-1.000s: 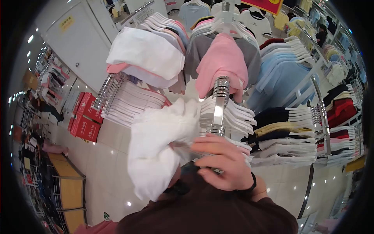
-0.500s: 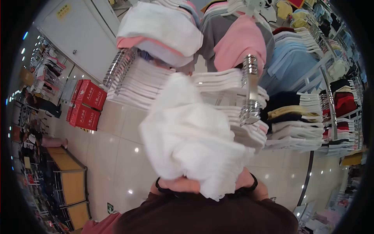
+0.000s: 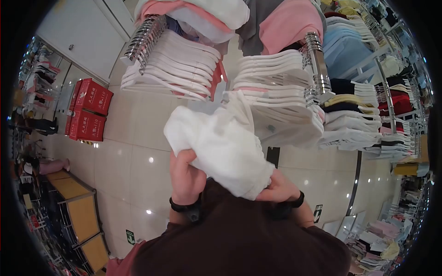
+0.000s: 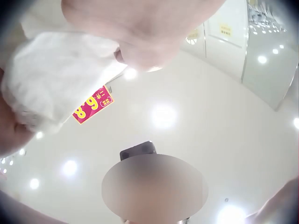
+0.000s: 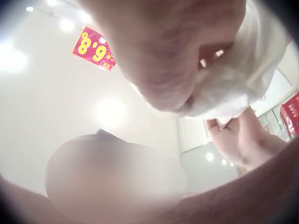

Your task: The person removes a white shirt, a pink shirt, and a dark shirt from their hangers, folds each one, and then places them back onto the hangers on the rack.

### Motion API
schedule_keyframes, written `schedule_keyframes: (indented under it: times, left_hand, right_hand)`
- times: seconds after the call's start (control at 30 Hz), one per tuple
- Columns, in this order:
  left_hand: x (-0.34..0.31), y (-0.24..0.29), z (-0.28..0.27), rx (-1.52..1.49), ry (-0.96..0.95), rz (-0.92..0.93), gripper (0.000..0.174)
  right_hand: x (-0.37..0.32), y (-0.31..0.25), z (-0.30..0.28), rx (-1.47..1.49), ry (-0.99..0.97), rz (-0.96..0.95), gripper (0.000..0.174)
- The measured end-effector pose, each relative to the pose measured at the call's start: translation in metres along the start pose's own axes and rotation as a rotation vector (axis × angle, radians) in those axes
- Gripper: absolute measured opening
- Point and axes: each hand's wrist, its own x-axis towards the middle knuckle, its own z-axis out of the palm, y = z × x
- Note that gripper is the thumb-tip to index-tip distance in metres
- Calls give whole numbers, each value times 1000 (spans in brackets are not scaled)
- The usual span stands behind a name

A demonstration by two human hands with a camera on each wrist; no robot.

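A bunched, folded white garment (image 3: pixel 221 147) is held up before my body, between both hands. My left hand (image 3: pixel 188 177) grips its left side, with the thumb over the cloth and the fingers hidden beneath. At the lower right corner my right hand (image 3: pixel 280 187) pinches the edge. From below, the left wrist view has the left hand (image 4: pixel 145 32) large at the top beside the white cloth (image 4: pixel 60 70). In the right wrist view the right hand (image 5: pixel 173 51) holds the cloth (image 5: pixel 233 84), and the other hand shows behind it.
White hangers (image 3: pixel 177 64) crowd a rail on the left, and more hangers (image 3: pixel 271 73) hang from a chrome rail (image 3: pixel 317 60) ahead. A pink garment (image 3: pixel 292 23) lies over that rail. Red boxes (image 3: pixel 90 110) stand on the floor at left; dark and pale clothes (image 3: pixel 352 108) hang at right.
The right hand left the rail area and joined the left on the white garment, which was turned and drawn in front of the body. The head view has tilted further down.
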Motion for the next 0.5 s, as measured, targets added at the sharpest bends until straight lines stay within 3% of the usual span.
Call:
schedule_keyframes:
  times: [0.03,0.07,0.1,0.13,0.2,0.27,0.3,0.43,0.47,0.5]
  left_hand:
    - [-3,1,-11,-46,-154,-37,55]
    - [-6,2,-17,-92,-311,-75,50]
    - [-13,2,-19,-90,-315,-81,50]
    - [-22,3,-17,93,-281,-83,49]
    - [-25,3,-19,279,-243,-84,49]
    - [-15,0,-21,538,-382,1,47]
    - [-15,-3,-19,504,-325,-12,47]
    - [-12,-8,-22,498,-206,-22,47]
    - [-13,-11,-22,467,-212,51,47]
    - [-15,-14,-22,435,-214,124,48]
  right_hand:
    - [-4,7,-1,195,-15,76,77]
    - [-2,15,4,197,-9,74,77]
    - [3,22,11,457,100,138,82]
    - [8,30,16,717,207,203,87]
    - [16,52,15,679,191,189,90]
    - [25,52,18,620,188,-36,73]
    - [19,44,26,479,381,102,54]
    - [26,38,34,267,420,143,41]
    - [25,38,34,268,418,147,41]
    - [24,39,32,78,373,129,40]
